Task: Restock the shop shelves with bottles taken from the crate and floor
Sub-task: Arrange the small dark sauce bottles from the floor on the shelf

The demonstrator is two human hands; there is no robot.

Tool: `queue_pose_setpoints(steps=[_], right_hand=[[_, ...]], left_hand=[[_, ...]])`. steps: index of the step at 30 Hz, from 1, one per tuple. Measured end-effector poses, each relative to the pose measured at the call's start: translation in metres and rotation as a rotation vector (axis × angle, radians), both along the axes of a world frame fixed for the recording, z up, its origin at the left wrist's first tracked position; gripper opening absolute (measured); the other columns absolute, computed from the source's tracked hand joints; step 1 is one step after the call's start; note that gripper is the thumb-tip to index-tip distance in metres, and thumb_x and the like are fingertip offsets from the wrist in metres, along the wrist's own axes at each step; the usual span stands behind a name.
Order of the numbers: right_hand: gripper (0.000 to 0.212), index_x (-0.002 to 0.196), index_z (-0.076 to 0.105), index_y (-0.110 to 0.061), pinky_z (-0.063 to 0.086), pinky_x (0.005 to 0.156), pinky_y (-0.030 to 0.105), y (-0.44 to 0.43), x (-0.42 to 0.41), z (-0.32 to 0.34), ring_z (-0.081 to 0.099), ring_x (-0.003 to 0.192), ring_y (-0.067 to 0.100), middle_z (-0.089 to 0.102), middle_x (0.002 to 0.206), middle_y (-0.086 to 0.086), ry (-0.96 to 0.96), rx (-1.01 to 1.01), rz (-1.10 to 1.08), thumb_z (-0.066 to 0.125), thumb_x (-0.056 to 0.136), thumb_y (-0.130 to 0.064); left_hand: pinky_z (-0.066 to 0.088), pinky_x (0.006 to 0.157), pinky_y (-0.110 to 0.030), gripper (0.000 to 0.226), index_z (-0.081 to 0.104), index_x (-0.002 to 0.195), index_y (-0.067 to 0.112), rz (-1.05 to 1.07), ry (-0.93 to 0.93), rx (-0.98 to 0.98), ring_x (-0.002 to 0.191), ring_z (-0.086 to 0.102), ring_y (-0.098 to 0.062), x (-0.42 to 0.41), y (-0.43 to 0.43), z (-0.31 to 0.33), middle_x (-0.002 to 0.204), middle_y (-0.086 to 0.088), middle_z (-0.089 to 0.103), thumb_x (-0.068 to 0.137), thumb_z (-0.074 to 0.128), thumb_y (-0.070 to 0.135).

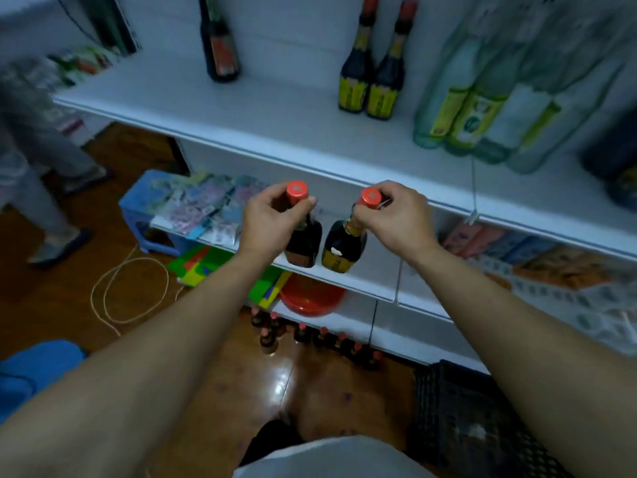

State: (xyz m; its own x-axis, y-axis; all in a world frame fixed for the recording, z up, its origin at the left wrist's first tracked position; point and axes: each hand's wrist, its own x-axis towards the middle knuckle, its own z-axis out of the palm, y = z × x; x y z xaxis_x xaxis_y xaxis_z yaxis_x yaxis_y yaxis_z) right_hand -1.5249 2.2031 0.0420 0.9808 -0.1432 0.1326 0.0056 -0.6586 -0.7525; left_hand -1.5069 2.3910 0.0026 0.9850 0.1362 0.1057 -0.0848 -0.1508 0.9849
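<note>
My left hand (269, 219) grips the neck of a dark bottle (305, 246) with a red cap. A second dark bottle (343, 248), red-capped with a yellow label, hangs by its neck from my right hand (396, 219). Both bottles are in the air in front of the white upper shelf (275, 108). On that shelf stand two matching dark bottles (370, 63) and one more dark bottle (219, 43). Several red-capped bottles (310, 336) stand on the wooden floor below. A black crate (458, 419) sits at the lower right.
Clear bottles with green-yellow labels (482, 108) crowd the upper shelf's right. The middle shelf (365, 274) holds packets. A red bowl (312, 294), blue stool (144, 208), white cord (131, 291) and another person's legs (38, 174) are at the left.
</note>
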Motion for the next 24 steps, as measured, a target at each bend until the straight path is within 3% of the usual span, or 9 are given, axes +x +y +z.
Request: queue_pose_setpoints(steps=[4,8,11,18,24], right_hand=[[0.009,0.072,0.064,-0.022,0.045,0.063,0.032,0.008,0.017,0.060,0.058,0.072,0.020,0.063,0.071,-0.002,-0.071,0.000,-0.019,0.071,0.070,-0.028],[0.011,0.069,0.063,-0.018,0.053,0.068,0.046,0.013,0.036,0.098,0.061,0.071,0.028,0.065,0.072,0.008,-0.109,0.068,-0.061,0.070,0.067,-0.026],[0.014,0.069,0.065,-0.017,0.054,0.068,0.050,0.013,0.051,0.116,0.058,0.065,0.022,0.065,0.068,0.008,-0.137,0.087,-0.092,0.068,0.063,-0.029],[0.014,0.070,0.067,-0.026,0.057,0.072,0.046,0.002,0.092,0.132,0.066,0.075,0.023,0.067,0.070,-0.004,-0.143,0.067,-0.123,0.069,0.062,-0.037],[0.010,0.069,0.065,-0.023,0.050,0.063,0.032,-0.015,0.128,0.125,0.064,0.070,0.018,0.065,0.067,-0.005,-0.124,0.032,-0.131,0.071,0.067,-0.032]], left_hand=[[0.055,0.085,-0.032,0.023,0.073,0.093,0.022,-0.062,-0.099,0.030,0.086,0.067,-0.012,0.024,0.011,0.060,0.088,0.003,0.073,0.073,0.081,0.030],[0.056,0.086,-0.037,0.030,0.073,0.084,0.030,-0.089,-0.150,0.014,0.084,0.068,-0.014,0.051,0.015,0.102,0.086,0.003,0.073,0.061,0.078,0.048],[0.055,0.092,-0.041,0.031,0.074,0.096,0.019,-0.109,-0.153,-0.033,0.088,0.068,-0.016,0.070,0.013,0.123,0.090,0.000,0.073,0.071,0.081,0.034],[0.054,0.093,-0.042,0.021,0.072,0.091,0.026,-0.121,-0.153,-0.054,0.091,0.068,-0.018,0.116,0.000,0.136,0.091,0.002,0.072,0.073,0.081,0.031],[0.054,0.089,-0.031,0.021,0.071,0.093,0.023,-0.131,-0.135,-0.045,0.089,0.067,-0.013,0.151,-0.025,0.134,0.089,0.005,0.071,0.075,0.080,0.027]])
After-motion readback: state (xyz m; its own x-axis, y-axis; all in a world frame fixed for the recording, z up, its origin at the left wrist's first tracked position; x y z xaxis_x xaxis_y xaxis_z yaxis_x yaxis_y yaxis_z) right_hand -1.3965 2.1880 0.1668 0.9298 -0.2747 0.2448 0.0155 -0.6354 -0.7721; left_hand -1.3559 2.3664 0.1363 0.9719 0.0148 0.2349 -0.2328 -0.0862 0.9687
